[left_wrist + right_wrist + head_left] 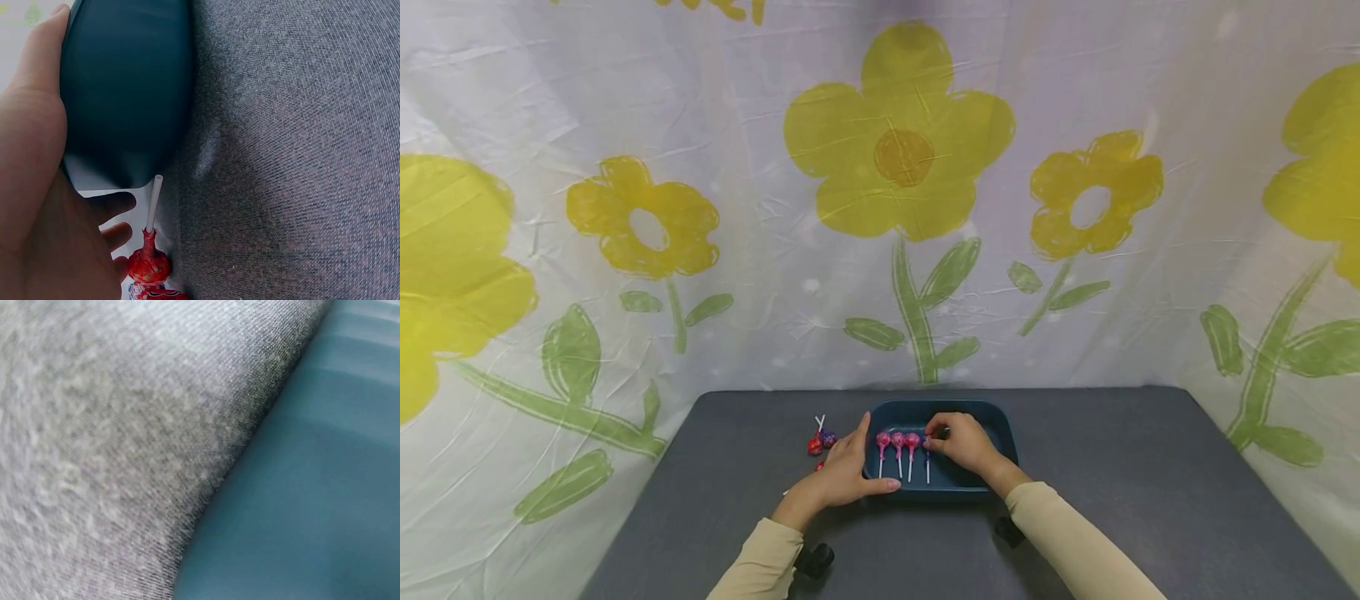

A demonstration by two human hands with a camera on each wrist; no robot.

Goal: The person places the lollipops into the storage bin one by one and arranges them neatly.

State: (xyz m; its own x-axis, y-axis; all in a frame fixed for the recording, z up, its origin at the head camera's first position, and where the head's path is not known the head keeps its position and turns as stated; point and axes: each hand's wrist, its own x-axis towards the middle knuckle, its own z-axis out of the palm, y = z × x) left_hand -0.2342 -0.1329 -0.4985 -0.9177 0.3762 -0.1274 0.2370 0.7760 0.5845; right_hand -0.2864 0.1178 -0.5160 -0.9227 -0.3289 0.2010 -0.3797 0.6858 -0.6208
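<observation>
1. Pinching the purple lollipop (928, 465) by its head with the right hand (962, 442), down inside the tray (940, 495), just right of three pink lollipops (898, 442) in a row!
2. Spreading the left hand (844, 471) round the near left corner of the tray, thumb at the near wall, fingers relaxed; steadying it, by the look of things.
3. Now for neat work: match the gap to the pink lollipops, line up head with heads, point the stick straight at the near wall.
4. Lower it flat before letting go, then lift the fingertips straight up to avoid nudging the nearest neighbour. Hold the tray lightly, without tipping.
5. Over to the left wrist view: showing a red lollipop (149, 265) up close, near the left fingertips, stick end just beside the tray. Hard to match with any one in the head view.
6. Across to the right wrist view: catching only the tray's outer wall and the table (112, 462), no fingers. Can't judge the pinch from there; go by the head view.
</observation>
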